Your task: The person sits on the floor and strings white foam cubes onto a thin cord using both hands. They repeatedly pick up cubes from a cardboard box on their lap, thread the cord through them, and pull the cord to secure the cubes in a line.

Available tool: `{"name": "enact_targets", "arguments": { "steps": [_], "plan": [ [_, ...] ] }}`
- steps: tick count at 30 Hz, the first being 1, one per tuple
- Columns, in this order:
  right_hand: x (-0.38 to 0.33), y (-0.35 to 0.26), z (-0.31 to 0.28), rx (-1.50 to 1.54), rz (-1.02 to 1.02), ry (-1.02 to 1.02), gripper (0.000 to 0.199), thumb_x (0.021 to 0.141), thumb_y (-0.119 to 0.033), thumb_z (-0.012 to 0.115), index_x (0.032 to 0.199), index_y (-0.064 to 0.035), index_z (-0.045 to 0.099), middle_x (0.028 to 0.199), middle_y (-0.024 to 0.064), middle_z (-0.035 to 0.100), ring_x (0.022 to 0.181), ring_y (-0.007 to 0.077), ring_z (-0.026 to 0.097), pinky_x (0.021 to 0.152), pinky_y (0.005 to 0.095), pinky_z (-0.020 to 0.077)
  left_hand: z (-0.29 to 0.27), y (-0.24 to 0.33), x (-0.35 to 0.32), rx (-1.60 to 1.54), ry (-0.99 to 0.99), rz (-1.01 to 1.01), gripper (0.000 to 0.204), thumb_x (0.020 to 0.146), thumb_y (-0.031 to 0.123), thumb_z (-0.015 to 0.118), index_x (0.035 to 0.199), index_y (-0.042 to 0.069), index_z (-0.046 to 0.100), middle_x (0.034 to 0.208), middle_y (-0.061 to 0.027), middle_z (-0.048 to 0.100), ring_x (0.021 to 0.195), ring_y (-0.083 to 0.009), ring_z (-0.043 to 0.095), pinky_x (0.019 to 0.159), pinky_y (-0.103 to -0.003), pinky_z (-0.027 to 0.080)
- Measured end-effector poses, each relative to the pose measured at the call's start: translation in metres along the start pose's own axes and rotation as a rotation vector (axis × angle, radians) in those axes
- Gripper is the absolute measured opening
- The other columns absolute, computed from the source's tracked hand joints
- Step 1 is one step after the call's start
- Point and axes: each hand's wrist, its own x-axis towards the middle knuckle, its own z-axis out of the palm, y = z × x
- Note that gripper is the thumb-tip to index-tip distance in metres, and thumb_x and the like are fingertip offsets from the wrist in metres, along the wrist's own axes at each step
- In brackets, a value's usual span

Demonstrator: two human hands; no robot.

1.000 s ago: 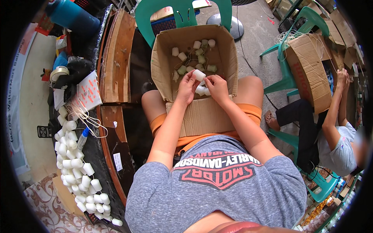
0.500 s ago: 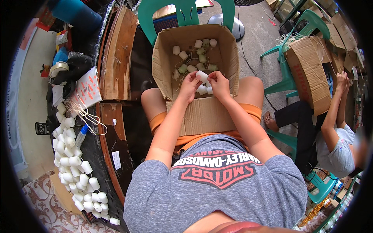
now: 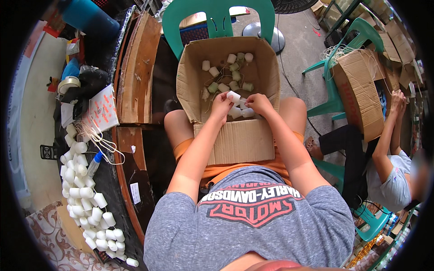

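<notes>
My left hand [image 3: 221, 106] pinches a short white cylinder [image 3: 233, 96] above the open cardboard box [image 3: 192, 77] between my knees. Just to its right, my right hand [image 3: 260, 104] has its thumb and fingertips together. A small pale bit shows at those fingertips, too small to make out. Below my hands, white cylinders [image 3: 235, 113] lie at the box's near side. Farther in, several white and greenish cylinders [image 3: 234, 67] are scattered, with thin strings among them.
Left, a black-covered table holds a pile of white cylinders [image 3: 83, 194], white cord [image 3: 101, 140], a blue-capped marker [image 3: 95, 163] and a tape roll [image 3: 69, 85]. A green chair [image 3: 221, 18] stands behind the box. At right another person [image 3: 391, 176] works beside a carton [image 3: 357, 95].
My right hand has drawn away to the right from the white cylinder, widening the gap between my hands. My left hand keeps hold of the cylinder. The whole view has shifted slightly.
</notes>
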Motion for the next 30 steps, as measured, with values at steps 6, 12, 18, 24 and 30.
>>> {"name": "enact_targets", "arguments": {
  "steps": [6, 12, 18, 24, 30],
  "plan": [
    [-0.006, -0.001, 0.008, -0.028, -0.033, 0.049, 0.02, 0.08, -0.026, 0.067, 0.086, -0.0073, 0.071, 0.069, 0.0116, 0.066, 0.065, 0.0266, 0.064, 0.064, 0.0373, 0.0492, 0.002, -0.003, 0.004, 0.025, 0.007, -0.017, 0.037, 0.09, 0.012, 0.06, 0.121, -0.003, 0.045, 0.117, -0.0108, 0.053, 0.109, -0.0205, 0.054, 0.096, -0.033, 0.046],
    [-0.005, -0.004, 0.009, -0.063, -0.006, 0.056, 0.013, 0.081, -0.021, 0.063, 0.087, -0.0142, 0.073, 0.08, 0.0139, 0.067, 0.075, 0.0312, 0.066, 0.071, 0.0404, 0.0517, 0.007, 0.001, 0.001, 0.039, -0.018, -0.058, 0.036, 0.088, 0.01, 0.063, 0.119, 0.002, 0.047, 0.112, -0.0068, 0.056, 0.101, -0.0155, 0.056, 0.083, -0.028, 0.048],
    [-0.003, 0.003, 0.011, -0.06, -0.009, 0.145, 0.018, 0.08, -0.016, 0.06, 0.095, -0.0088, 0.067, 0.087, 0.0163, 0.067, 0.082, 0.0338, 0.065, 0.075, 0.0418, 0.0512, 0.027, 0.004, 0.012, 0.191, 0.002, -0.113, 0.039, 0.087, 0.009, 0.064, 0.12, 0.0, 0.047, 0.114, -0.0084, 0.055, 0.103, -0.0171, 0.055, 0.09, -0.029, 0.047],
    [0.0, 0.012, 0.021, -0.14, 0.072, 0.218, 0.019, 0.077, -0.014, 0.065, 0.092, -0.0043, 0.063, 0.086, 0.0184, 0.066, 0.083, 0.0356, 0.063, 0.075, 0.0426, 0.0495, 0.008, -0.013, 0.031, -0.013, -0.05, -0.138, 0.039, 0.084, 0.004, 0.066, 0.118, 0.001, 0.048, 0.107, -0.0062, 0.056, 0.097, -0.015, 0.056, 0.08, -0.027, 0.047],
    [-0.011, -0.009, 0.006, -0.087, 0.095, 0.181, 0.012, 0.079, -0.015, 0.064, 0.084, -0.0056, 0.068, 0.082, 0.0158, 0.067, 0.08, 0.0339, 0.064, 0.074, 0.0421, 0.05, 0.003, -0.018, 0.03, 0.046, -0.058, -0.115, 0.034, 0.085, 0.006, 0.065, 0.115, 0.002, 0.05, 0.106, -0.0062, 0.057, 0.098, -0.0157, 0.057, 0.085, -0.027, 0.048]
  ]
}}
